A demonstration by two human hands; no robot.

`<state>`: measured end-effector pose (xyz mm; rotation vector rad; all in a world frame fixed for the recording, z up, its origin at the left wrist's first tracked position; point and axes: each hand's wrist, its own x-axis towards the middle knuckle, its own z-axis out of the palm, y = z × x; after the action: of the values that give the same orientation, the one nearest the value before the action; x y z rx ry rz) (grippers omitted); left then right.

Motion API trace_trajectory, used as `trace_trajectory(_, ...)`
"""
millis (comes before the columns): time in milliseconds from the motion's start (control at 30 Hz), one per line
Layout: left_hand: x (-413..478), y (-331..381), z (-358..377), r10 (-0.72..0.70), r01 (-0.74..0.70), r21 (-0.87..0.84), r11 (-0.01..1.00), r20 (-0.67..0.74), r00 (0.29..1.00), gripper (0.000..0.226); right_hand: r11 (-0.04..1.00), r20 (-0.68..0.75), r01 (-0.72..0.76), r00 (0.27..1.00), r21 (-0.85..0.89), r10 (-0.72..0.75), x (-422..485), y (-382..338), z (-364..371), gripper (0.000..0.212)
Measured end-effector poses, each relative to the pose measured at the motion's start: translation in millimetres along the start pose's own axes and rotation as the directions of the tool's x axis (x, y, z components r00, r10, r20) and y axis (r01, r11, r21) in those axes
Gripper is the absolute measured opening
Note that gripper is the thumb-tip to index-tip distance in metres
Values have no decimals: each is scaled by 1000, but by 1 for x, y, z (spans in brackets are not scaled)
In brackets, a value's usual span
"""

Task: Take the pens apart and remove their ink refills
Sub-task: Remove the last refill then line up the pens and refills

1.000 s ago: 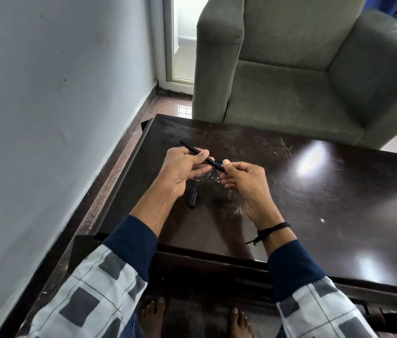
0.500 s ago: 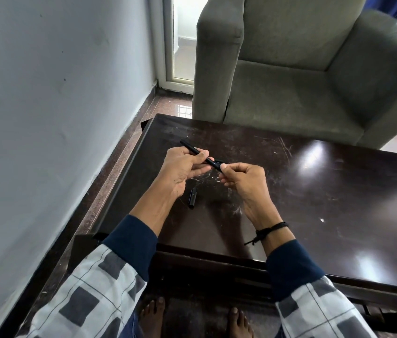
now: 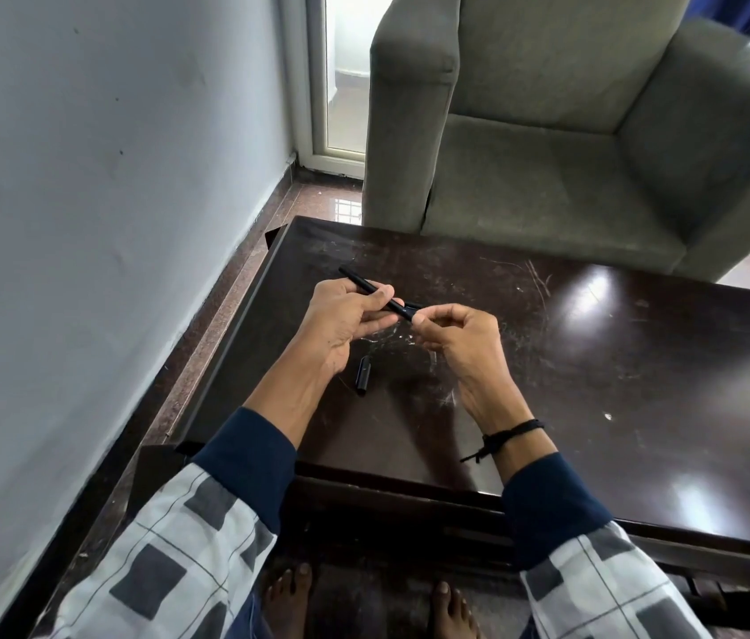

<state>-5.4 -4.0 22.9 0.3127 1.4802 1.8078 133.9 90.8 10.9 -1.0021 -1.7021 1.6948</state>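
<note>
Gripping the black pen (image 3: 359, 281) in the left hand (image 3: 341, 320), curling the fingers round the barrel and pressing the thumb on top, with the free end poking out toward ten o'clock. Probably bracing the barrel this way against a twist or pull at the opposite end. Holding the pen lifted above the dark table (image 3: 594, 362) rather than resting it there, seemingly for working room for both hands.

Leaving a short pen cap (image 3: 363, 374) lying loose on the table at about five o'clock from the left hand, touching neither hand, apparently parked aside as a part already off.

Pinching the pen's four-o'clock end with the right hand (image 3: 460, 336), closing thumb and forefinger on the tip section and curling the remaining fingers loosely beneath. Too small for telling whether gripping the tip piece or the refill itself. Judging the step in hand as loosening or drawing out that front end, with no refill yet showing free.

Facing a grey armchair (image 3: 548, 154) at twelve o'clock beyond the table.
</note>
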Motion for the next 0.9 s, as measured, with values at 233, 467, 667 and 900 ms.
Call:
trace_trajectory(233,1,-1,0,7,-7,-5,1000,-1,1000,2,999,-6,-44,999,24,45,1,1,0,19)
trace_trajectory(467,1,-1,-1,8,-8,-3,1000,4,1000,1,1000,12,14,1000,-2,-14,1,1,-1,5)
trace_trajectory(667,1,-2,0,5,-5,5,1000,3,1000,5,1000,-2,-14,1000,1,14,0,0,3,11)
trace_trajectory(900,1,-1,1,4,-4,-1,1000,2,1000,2,1000,22,22,1000,-4,-22,1,0,1,11)
